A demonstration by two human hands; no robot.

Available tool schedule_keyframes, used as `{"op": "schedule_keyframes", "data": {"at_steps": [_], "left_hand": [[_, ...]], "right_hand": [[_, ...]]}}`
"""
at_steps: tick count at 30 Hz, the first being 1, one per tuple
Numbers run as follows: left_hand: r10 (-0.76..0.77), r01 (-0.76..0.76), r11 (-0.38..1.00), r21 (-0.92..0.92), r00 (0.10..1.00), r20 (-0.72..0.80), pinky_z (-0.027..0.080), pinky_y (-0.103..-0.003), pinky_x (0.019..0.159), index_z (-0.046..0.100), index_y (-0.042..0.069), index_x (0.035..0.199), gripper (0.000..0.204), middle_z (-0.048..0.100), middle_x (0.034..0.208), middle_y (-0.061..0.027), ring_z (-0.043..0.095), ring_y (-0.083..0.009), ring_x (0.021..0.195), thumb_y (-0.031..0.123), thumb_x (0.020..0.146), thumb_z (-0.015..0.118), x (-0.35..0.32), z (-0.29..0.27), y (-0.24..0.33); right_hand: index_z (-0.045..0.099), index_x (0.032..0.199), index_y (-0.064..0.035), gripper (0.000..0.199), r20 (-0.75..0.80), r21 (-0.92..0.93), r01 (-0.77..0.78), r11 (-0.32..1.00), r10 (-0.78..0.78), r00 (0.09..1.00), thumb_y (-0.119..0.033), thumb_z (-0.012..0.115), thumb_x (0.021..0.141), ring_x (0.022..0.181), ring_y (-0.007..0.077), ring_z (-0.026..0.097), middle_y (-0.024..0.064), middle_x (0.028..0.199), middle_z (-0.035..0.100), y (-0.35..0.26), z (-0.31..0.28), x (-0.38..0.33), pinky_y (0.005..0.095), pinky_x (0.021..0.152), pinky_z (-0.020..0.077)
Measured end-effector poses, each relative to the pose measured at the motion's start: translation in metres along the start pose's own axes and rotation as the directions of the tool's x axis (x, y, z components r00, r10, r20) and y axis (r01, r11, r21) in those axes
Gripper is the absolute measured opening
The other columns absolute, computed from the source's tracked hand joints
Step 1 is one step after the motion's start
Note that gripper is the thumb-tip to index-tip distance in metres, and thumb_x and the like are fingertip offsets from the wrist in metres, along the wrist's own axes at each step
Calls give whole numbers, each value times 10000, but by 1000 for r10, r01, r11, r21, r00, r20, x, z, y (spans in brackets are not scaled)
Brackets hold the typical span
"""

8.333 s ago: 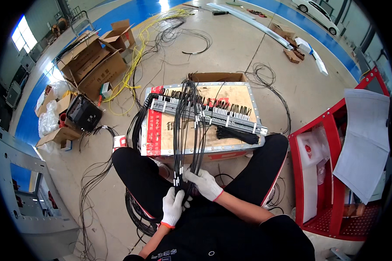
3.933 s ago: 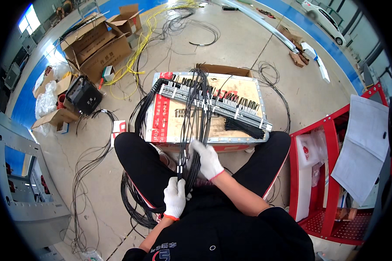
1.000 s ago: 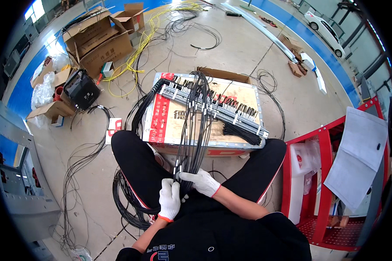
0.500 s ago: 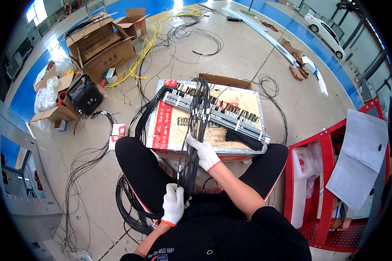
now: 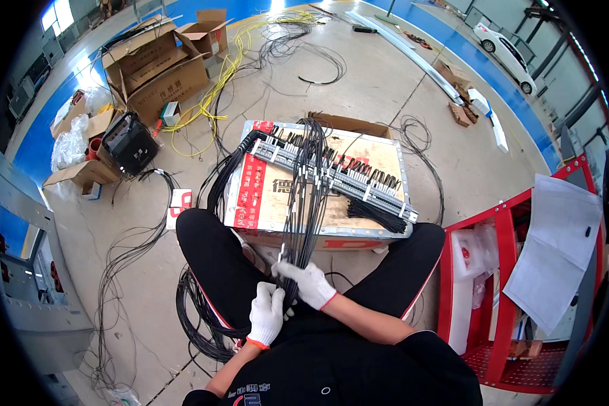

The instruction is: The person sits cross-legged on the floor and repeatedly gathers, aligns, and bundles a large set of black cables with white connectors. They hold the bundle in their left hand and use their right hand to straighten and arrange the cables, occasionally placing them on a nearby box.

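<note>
A bundle of thin black cables (image 5: pixel 307 223) with white marker sleeves runs from the box top down to my lap. White-gloved, my left hand (image 5: pixel 267 314) is closed round the lower end of this bundle. Just above and to the right, my right hand (image 5: pixel 307 283), also gloved, has its fingers closed at the cables, with a pale sleeve by its fingertips. Under the upper bundle, a long grey slotted rail (image 5: pixel 345 181) with a row of black-and-white cable ends lies slantwise on the wooden box (image 5: pixel 277 218). More black cable (image 5: pixel 199 325) hangs coiled beside my left leg.
Open cardboard boxes (image 5: pixel 169 84) and tangled yellow cable (image 5: pixel 233 64) are at the far left, near a black case (image 5: pixel 130 145). A red metal rack (image 5: pixel 501 271) holding paper sheets (image 5: pixel 555 250) stands at the right. A grey metal cabinet (image 5: pixel 44 318) borders the left.
My right hand has slid down the cable bundle toward my left hand. The upper cables have spread a little looser. My left hand stays at the lower end.
</note>
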State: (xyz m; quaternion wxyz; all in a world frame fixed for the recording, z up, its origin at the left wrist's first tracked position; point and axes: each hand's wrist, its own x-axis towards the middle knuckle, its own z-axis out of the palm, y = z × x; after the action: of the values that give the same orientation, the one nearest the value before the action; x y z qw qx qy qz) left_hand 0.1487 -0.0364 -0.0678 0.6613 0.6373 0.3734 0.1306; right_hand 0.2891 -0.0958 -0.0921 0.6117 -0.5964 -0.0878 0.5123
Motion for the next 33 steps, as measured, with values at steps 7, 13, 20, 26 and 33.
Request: {"op": "schedule_keyframes", "data": {"at_steps": [7,13,20,26,33], "left_hand": [[15,-15,1000,21,1000,-1,478,-288,456,470,-6,959,120,687,707,-106,614,-147,495,107,999,474,1,1,3],[17,-17,999,32,1000,6,462,-270,449,455,-4,966,129,662,688,-106,576,-128,485,116,1014,450,2,1,4],[-10,35,995,-92,966,259,437,-251,462,471,-18,1129,202,660,749,-102,544,-109,515,63,944,469,-3,-13,20],[61,80,985,-151,662,747,502,-284,833,552,-48,1255,498,681,1050,-112,639,-170,937,33,765,526,-8,-58,33],[-226,467,866,-176,681,696,333,-238,455,670,24,964,188,538,633,-5,450,-95,488,189,943,584,1,-34,36]], "right_hand": [[731,875,-1,266,-209,113,86,990,-61,976,-266,709,861,696,103,583,31,766,652,-60,-6,56,271,630,462],[750,914,-3,310,-167,174,72,982,-43,985,-308,701,892,666,102,552,19,763,651,-62,-9,67,270,592,443],[519,1147,-58,316,286,516,210,831,-398,872,-355,488,1043,494,50,269,-64,633,316,-94,3,25,233,463,218],[583,1025,-43,258,387,-115,561,820,-483,785,-298,572,984,748,190,614,80,876,628,-74,36,-69,335,710,503],[593,1201,-62,387,395,-407,450,795,-291,871,-381,539,990,878,177,679,128,1016,688,3,6,-39,295,725,533]]}}
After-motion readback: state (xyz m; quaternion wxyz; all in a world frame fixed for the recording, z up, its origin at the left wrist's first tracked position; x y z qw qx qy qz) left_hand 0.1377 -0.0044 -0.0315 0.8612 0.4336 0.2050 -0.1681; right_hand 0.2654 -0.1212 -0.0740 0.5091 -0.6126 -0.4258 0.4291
